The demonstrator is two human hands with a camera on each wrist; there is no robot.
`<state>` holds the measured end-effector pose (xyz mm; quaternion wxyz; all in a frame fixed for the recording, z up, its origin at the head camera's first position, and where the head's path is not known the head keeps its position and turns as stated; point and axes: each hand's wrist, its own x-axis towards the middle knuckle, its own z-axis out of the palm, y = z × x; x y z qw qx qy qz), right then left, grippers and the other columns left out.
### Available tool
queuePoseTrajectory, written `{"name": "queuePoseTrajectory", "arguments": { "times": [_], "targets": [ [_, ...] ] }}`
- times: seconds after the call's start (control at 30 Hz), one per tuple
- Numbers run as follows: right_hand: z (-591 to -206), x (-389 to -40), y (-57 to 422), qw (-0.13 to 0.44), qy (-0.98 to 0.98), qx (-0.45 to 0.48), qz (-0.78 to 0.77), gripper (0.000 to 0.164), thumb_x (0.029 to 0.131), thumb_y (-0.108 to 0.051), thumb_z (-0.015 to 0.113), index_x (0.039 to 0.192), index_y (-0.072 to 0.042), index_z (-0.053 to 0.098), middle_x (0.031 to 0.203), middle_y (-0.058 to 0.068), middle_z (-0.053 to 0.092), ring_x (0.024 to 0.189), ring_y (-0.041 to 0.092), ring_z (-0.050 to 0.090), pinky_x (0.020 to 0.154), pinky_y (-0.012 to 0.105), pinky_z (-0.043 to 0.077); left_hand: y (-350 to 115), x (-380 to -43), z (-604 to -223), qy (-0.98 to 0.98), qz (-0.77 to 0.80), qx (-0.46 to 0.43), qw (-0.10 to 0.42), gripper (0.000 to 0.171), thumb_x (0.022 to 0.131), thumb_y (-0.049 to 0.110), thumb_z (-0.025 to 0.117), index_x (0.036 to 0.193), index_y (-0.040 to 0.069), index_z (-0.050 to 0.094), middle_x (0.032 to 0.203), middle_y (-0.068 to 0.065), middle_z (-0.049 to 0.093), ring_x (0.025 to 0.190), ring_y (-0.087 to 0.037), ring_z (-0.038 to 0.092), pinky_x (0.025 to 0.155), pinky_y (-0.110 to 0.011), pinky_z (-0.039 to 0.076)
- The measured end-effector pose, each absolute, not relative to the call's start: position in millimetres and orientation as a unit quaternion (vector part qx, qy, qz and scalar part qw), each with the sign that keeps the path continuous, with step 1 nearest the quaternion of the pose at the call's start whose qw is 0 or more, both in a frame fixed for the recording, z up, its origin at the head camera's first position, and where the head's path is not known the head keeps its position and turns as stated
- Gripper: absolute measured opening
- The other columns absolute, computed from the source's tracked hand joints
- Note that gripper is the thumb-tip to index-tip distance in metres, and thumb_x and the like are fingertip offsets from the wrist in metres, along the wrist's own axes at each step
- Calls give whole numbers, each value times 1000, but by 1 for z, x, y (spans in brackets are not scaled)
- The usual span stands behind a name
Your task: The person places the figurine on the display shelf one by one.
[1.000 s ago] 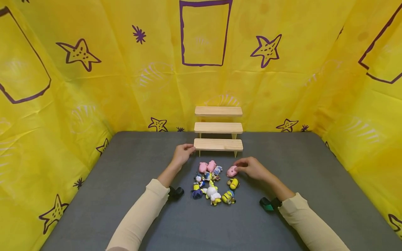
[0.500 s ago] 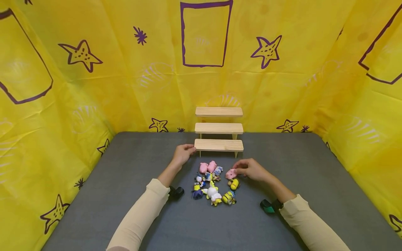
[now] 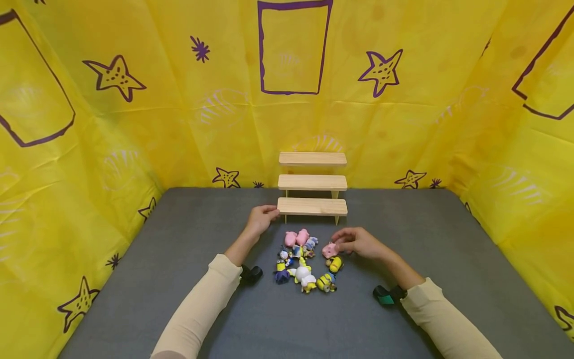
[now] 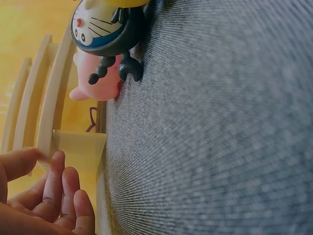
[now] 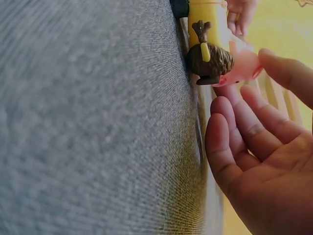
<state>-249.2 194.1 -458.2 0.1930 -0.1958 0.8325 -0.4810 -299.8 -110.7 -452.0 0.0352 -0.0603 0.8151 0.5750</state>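
Observation:
My left hand (image 3: 261, 220) pinches the left end of the lowest board of a three-step wooden display stand (image 3: 312, 206) between thumb and fingertips. In the left wrist view the thumb (image 4: 22, 164) lies against the board's edge. To the right, my right hand (image 3: 362, 242) holds a pink pig figure (image 3: 330, 250) by its right side, low over the table. The right wrist view shows the pig (image 5: 244, 61) partly hidden behind a minion figure in brown fur (image 5: 210, 58). Two more pink pigs (image 3: 297, 238) lie in front of the stand.
Several small figures lie grouped on the grey table (image 3: 287, 324): a white-and-yellow one (image 3: 303, 273), a minion in dark purple (image 3: 281, 273), other minions (image 3: 326, 282) and a dark blue cat figure (image 4: 105, 29). Yellow printed cloth (image 3: 179, 124) hangs behind and at both sides.
My right hand has brought the pink pig slightly nearer to me, close to the minion below it, and the pig has turned. The left hand stays at the stand.

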Motion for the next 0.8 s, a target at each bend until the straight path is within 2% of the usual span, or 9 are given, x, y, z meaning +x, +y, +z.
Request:
{"name": "queuePoseTrajectory", "arguments": {
  "times": [0.23, 0.47, 0.63, 0.8],
  "targets": [
    [-456, -249, 192, 216, 835, -181, -472, 44, 87, -23, 72, 120, 5, 65, 111, 18, 70, 85, 16, 59, 74, 30, 51, -111, -300, -451, 814, 578, -55, 36, 31, 96, 15, 60, 122, -3, 64, 111, -20, 70, 102, -30, 65, 88, -37, 50],
    [-459, -249, 192, 222, 833, -186, -472, 40, 86, -20, 72, 116, 6, 67, 108, 18, 71, 85, 15, 59, 74, 28, 51, -111, -300, -453, 814, 577, -58, 39, 31, 96, 16, 61, 121, -2, 65, 110, -20, 70, 101, -30, 65, 89, -38, 49],
    [-459, -247, 189, 197, 837, -192, -472, 37, 86, -22, 74, 112, 4, 68, 104, 15, 71, 86, 14, 59, 76, 27, 49, -112, -301, -454, 804, 589, -63, 46, 32, 95, 17, 62, 121, -2, 65, 110, -19, 70, 99, -29, 65, 89, -37, 50],
    [-454, -245, 184, 143, 850, -202, -466, 34, 83, -20, 77, 107, 3, 69, 94, 12, 70, 80, 14, 57, 70, 25, 49, -114, -302, -453, 789, 606, -75, 62, 33, 95, 17, 63, 122, -1, 65, 112, -18, 70, 98, -27, 65, 88, -36, 51]
  ]
}}
